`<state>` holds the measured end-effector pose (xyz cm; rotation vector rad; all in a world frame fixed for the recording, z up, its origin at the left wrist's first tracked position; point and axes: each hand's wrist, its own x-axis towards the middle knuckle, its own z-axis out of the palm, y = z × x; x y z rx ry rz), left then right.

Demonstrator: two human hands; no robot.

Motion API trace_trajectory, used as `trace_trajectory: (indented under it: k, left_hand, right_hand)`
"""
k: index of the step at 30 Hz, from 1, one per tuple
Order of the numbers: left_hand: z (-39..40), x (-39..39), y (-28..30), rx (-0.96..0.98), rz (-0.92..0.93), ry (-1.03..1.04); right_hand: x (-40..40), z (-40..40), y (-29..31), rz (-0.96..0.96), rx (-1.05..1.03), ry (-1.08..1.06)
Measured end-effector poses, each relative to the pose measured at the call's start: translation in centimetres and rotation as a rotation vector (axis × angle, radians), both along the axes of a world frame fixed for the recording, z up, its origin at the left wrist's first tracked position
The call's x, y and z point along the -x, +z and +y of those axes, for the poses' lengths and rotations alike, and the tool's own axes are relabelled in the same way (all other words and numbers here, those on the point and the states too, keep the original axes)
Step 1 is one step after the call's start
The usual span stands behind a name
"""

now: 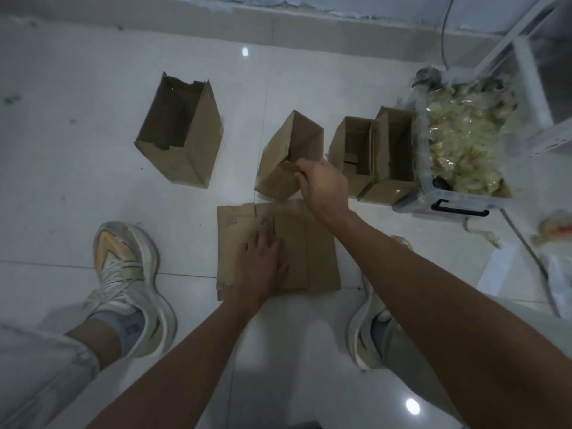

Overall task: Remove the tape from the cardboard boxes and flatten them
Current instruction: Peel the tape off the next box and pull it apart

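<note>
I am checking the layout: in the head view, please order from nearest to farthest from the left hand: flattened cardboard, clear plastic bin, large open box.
From the left hand:
1. Flattened cardboard, directly beneath it.
2. Large open box, farther ahead, left.
3. Clear plastic bin, far right.

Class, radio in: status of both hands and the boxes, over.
Left hand flat on flattened brown cardboard. Right hand gripping rim of middle open cardboard box. Three more boxes standing. Nothing in the way.
</note>
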<state>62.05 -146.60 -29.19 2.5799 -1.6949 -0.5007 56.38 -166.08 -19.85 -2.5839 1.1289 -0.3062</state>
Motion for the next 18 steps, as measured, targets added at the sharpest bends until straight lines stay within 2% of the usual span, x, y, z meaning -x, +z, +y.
trace_trajectory:
  k: [6,11,14,18]
  left_hand:
    - [0.1,-1.9,4.6,0.075,0.046,-0.013]
    - [-0.1,-5.5,14.0,0.337,0.088,0.25]
    - [-0.6,-7.9,20.1,0.381,0.236,0.336]
    - [-0.1,-10.2,27.6,0.412,0.223,0.152]
  right_hand:
    - [0.5,-0.5,6.5,0.0,-0.021,-0.065]
    - [2.0,0.6,14.3,-0.073,-0.073,-0.079]
    - [3.0,2.2,18.9,-0.187,-0.245,-0.164]
    - [4.4,4.3,24.9,-0.374,-0.698,-0.189]
